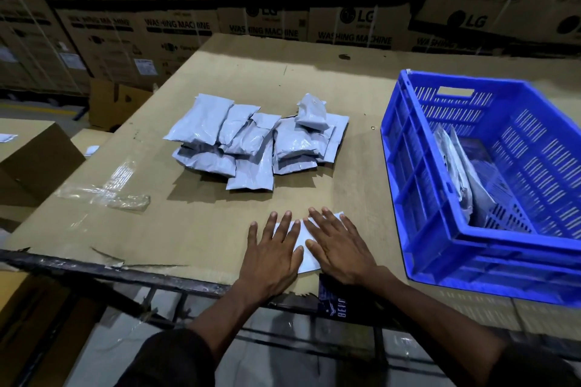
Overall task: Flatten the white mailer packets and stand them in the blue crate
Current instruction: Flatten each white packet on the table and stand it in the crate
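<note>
Beside the blue crate (418, 166), left hand (272, 256) and right hand (341, 248) press flat-fingered on a packet (303, 234), seemingly light, soft, slippery, best lifted by its edges.

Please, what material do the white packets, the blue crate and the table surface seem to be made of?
White mailer packets in the pile: probably thin plastic film, since they are glossy and wrinkled. Blue slotted crate: moulded hard plastic, with ribbed walls and a slight sheen. Brown table cover: it looks like matte cardboard sheet, with a torn near edge.

mailer packets (251, 138): white, glossy
crate (418, 198): blue, slotted walls
table top (195, 223): brown cardboard
stacked boxes (176, 25): brown, black print
</note>
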Demonstrator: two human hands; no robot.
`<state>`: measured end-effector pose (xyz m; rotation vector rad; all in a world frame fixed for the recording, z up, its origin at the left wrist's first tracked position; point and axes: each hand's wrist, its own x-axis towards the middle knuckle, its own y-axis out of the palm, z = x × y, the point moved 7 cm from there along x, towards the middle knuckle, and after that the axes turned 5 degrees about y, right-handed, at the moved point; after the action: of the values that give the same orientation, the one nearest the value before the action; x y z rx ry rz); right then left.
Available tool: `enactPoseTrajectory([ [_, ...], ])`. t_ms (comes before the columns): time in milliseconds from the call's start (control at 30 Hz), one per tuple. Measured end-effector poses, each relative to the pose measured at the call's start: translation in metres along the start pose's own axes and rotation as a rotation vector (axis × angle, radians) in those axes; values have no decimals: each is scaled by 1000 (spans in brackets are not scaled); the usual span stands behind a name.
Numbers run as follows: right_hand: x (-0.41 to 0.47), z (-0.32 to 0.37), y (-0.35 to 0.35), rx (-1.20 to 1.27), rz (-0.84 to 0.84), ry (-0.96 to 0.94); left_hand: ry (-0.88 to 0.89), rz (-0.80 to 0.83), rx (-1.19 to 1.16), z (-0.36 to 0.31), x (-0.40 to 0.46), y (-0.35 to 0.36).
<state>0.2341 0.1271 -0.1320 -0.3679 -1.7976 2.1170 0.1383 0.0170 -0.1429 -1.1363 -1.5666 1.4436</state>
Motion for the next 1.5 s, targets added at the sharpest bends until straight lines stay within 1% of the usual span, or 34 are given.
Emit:
enactPoseTrajectory([
  [133, -2, -2, 3, -14, 14, 22, 12, 42, -4, -1, -1, 1],
  [267, -2, -1, 3, -16, 11, 24, 6, 33, -16, 1, -2, 1],
  [467, -7, -1, 1, -11, 70, 12, 19, 36, -4, 3, -1, 2],
  [633, -8, -1, 1, 18, 99, 42, 65, 62, 8, 6, 3, 0],
  [700, -12, -3, 1, 38, 112, 8, 86, 81, 18, 8, 5, -3],
  [767, -20, -7, 3, 33, 103, -64, 101, 83, 35, 9, 7, -5],
  [833, -28, -14, 4, 15, 99, -112, 95, 47, 39, 10, 6, -7],
  [900, -29, -16, 2, 0, 95, -119, 88, -55, 19, 12, 0, -11],
  [967, -27, -15, -2, -15, 68, -105, 132, -157, 24, 13, -5, -9],
  [1067, -23, -14, -6, 22, 18, -52, 241, -179, 18, 9, -10, -6],
  [1133, -21, -14, -8, 71, -8, -23, 236, -191, -12, 9, -10, -7],
  [1200, -20, -9, -9, 80, -30, -43, 210, -226, -59, 10, -7, -9],
  [1300, -24, 0, -11, 9, -78, -156, 190, -313, -85, 11, -5, -13],
  [1367, -33, 12, -12, -93, -162, -344, 184, -359, -103, 12, -6, -15],
  [1433, -45, 20, -8, -139, -209, -556, 175, -391, -131, 14, -8, -15],
  [1500, -51, 21, 1, -177, -224, -673, 173, -431, -180, 17, -10, -16],
])
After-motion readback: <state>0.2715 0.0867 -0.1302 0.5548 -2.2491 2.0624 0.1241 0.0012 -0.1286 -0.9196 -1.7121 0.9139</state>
